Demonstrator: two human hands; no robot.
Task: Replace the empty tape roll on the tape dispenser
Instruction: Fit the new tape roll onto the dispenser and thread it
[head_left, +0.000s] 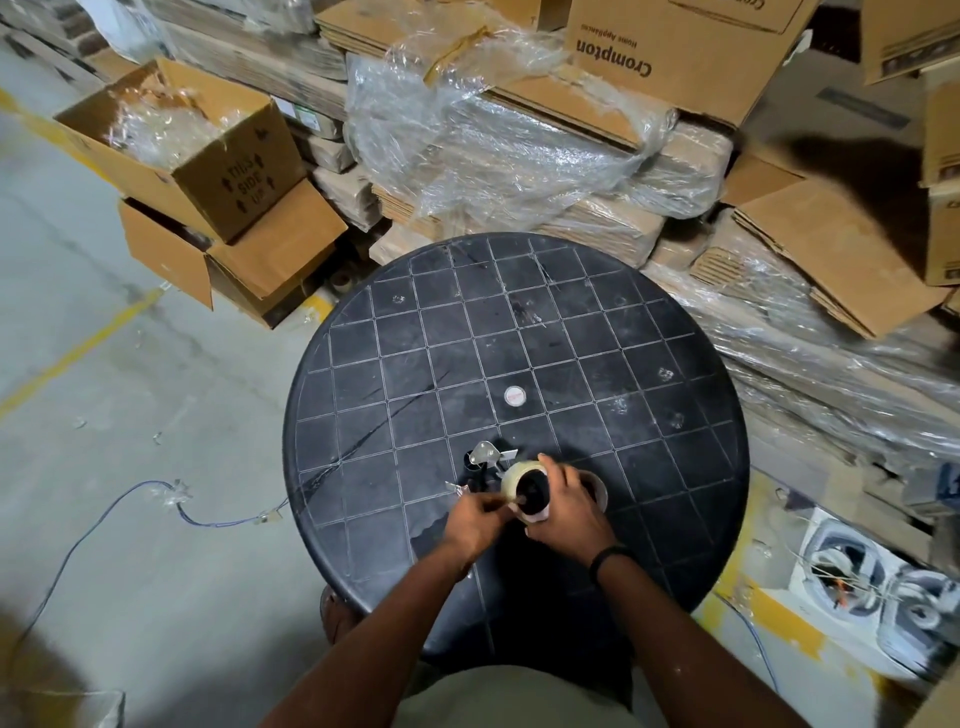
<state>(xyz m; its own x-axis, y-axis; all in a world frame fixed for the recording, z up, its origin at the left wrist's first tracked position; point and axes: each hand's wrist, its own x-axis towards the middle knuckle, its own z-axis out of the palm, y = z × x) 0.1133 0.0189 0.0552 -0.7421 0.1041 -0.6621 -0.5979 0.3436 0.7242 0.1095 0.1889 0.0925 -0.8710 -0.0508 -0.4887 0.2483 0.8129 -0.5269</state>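
— Hands first: what are yours doing?

— My right hand (563, 506) is wrapped around the tape roll (524, 491), holding it on edge just above the near part of the round black tabletop (597, 332). My left hand (478, 517) is pinched at the roll's left side; whether it grips the tape end or the dispenser's handle I cannot tell.

— Where is the tape dispenser?

— The tape dispenser (485, 462) lies just beyond my hands, its metal plate showing, touching or nearly touching the roll.

— Anything else on the tabletop?

— A brown ring (597, 491) peeks out behind my right hand, and a small white cap (514, 396) sits at the centre.
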